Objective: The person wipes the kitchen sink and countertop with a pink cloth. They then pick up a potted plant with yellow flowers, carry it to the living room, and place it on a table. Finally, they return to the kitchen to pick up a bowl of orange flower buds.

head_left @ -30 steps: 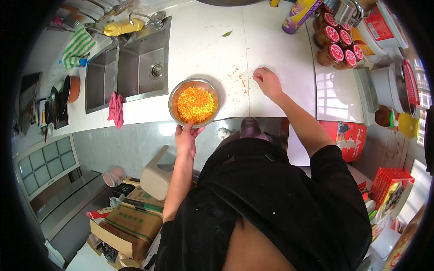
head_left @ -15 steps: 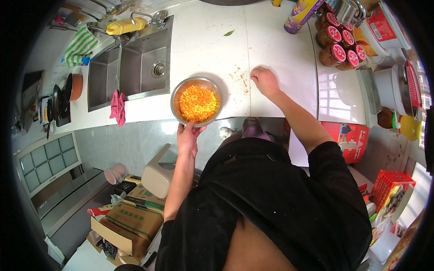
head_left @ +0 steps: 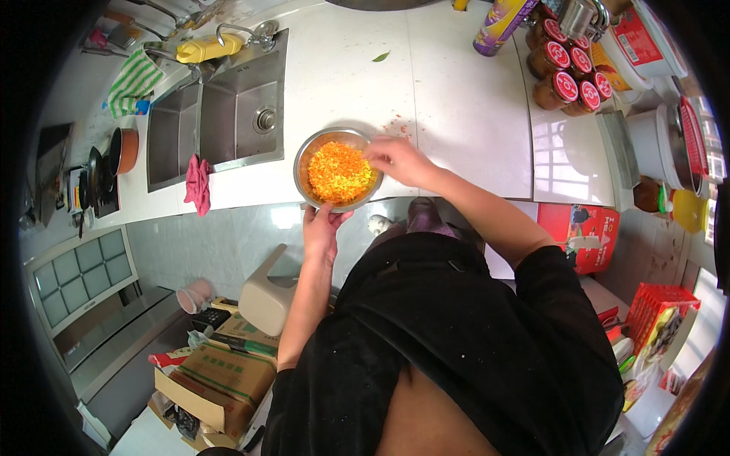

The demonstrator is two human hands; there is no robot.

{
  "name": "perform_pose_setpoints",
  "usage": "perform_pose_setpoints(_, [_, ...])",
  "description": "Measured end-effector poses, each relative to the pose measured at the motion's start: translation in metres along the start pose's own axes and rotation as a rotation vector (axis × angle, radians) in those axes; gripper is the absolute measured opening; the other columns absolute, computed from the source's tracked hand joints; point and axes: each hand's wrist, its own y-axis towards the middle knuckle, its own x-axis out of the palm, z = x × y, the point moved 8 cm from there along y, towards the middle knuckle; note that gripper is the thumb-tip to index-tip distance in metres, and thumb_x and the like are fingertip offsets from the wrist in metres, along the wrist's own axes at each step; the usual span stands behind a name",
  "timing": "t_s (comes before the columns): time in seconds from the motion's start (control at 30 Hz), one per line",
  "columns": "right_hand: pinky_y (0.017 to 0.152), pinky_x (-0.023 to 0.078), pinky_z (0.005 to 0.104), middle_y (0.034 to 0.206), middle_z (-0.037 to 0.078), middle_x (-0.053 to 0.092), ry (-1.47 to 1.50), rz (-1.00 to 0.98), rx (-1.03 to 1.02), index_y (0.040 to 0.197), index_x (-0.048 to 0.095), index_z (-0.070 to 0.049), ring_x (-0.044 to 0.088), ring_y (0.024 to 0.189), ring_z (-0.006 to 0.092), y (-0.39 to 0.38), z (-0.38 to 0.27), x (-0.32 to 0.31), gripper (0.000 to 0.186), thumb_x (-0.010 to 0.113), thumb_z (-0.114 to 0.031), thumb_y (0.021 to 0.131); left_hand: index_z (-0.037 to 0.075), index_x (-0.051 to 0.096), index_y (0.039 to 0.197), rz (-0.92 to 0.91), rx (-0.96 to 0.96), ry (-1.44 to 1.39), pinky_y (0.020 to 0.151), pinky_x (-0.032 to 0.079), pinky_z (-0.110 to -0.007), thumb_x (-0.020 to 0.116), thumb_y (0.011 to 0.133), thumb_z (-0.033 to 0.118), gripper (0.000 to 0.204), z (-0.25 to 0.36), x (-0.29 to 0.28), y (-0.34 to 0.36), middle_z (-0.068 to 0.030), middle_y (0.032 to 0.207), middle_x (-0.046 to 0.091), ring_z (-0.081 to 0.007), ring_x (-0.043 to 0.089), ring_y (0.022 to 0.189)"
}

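Observation:
A round metal bowl (head_left: pixel 301 186) stands near the front edge of the white counter. It holds finely chopped orange and yellow bits (head_left: pixel 337 172). My left hand (head_left: pixel 323 224) grips the bowl's near rim, thumb on top and fingers beneath. Over the bowl's right rim is my right hand (head_left: pixel 395 158), its fingers drawn together in a pinch; whatever they hold is too small to make out. Reddish-orange crumbs (head_left: pixel 398 125) lie scattered on the counter just beyond that hand.
A double steel sink (head_left: pixel 242 114) lies to the left, with a red cloth (head_left: pixel 198 184) over its front edge. Several red-lidded jars (head_left: pixel 555 90) and a purple canister (head_left: pixel 500 26) stand at the far right. A green leaf (head_left: pixel 381 57) rests on the counter.
My right hand has moved left from beside the crumbs to the bowl's rim. Fewer crumbs show on the counter. The bowl, in my left hand, has shifted slightly right.

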Motion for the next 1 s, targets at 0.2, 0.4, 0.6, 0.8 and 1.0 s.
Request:
perform_pose_setpoints(0.2, [0.066,0.047,0.0360,0.081,0.011,0.060,-0.187,0.292,0.167,0.083,0.061,-0.005,0.059,0.074,0.0270,-0.010,0.067,-0.053,0.006,0.060,-0.008,0.077,-0.004,0.036,0.117,-0.007,0.011,0.000,0.072,0.056,-0.037,0.046,0.090,0.004,0.030,0.001,0.003,-0.001,-0.0168,0.106,0.055,-0.0253,0.063,0.083])
perform_pose_setpoints(0.4, [0.065,0.047,0.0368,0.083,0.008,0.059,-0.488,0.242,0.341,0.077,0.058,-0.006,0.058,0.075,0.0276,-0.026,0.108,-0.083,0.007,0.062,-0.012,0.077,-0.006,0.035,0.117,0.000,0.012,-0.010,0.071,0.057,-0.036,0.046,0.089,0.003,0.031,-0.003,-0.003,-0.001,-0.0173,0.105,0.055,-0.0253,0.063,0.083])
perform_pose_setpoints(0.6, [0.062,0.046,0.0346,0.079,0.009,0.058,-0.600,0.282,0.259,0.077,0.058,-0.004,0.057,0.068,0.0255,-0.025,0.112,-0.079,0.008,0.063,-0.009,0.076,-0.007,0.034,0.118,-0.009,0.035,0.002,0.071,0.057,-0.035,0.045,0.089,0.003,0.032,0.000,0.002,0.000,-0.0184,0.105,0.055,-0.0256,0.063,0.082])
perform_pose_setpoints(0.8, [0.067,0.048,0.0316,0.082,0.010,0.062,0.124,0.143,0.150,0.086,0.062,-0.004,0.061,0.072,0.0208,-0.003,0.055,-0.033,0.008,0.061,-0.005,0.078,-0.007,0.034,0.119,0.003,0.019,0.004,0.071,0.057,-0.036,0.045,0.090,0.003,0.033,-0.002,0.005,-0.001,-0.0190,0.102,0.056,-0.0261,0.063,0.080])
perform_pose_setpoints(1.0, [0.065,0.048,0.0289,0.081,0.010,0.062,-0.008,0.146,0.167,0.087,0.062,-0.002,0.060,0.071,0.0189,-0.007,0.057,-0.039,0.008,0.061,-0.003,0.079,-0.006,0.035,0.120,0.007,0.010,0.011,0.072,0.057,-0.036,0.045,0.090,0.003,0.033,-0.002,0.011,-0.003,-0.0181,0.104,0.056,-0.0258,0.063,0.081])
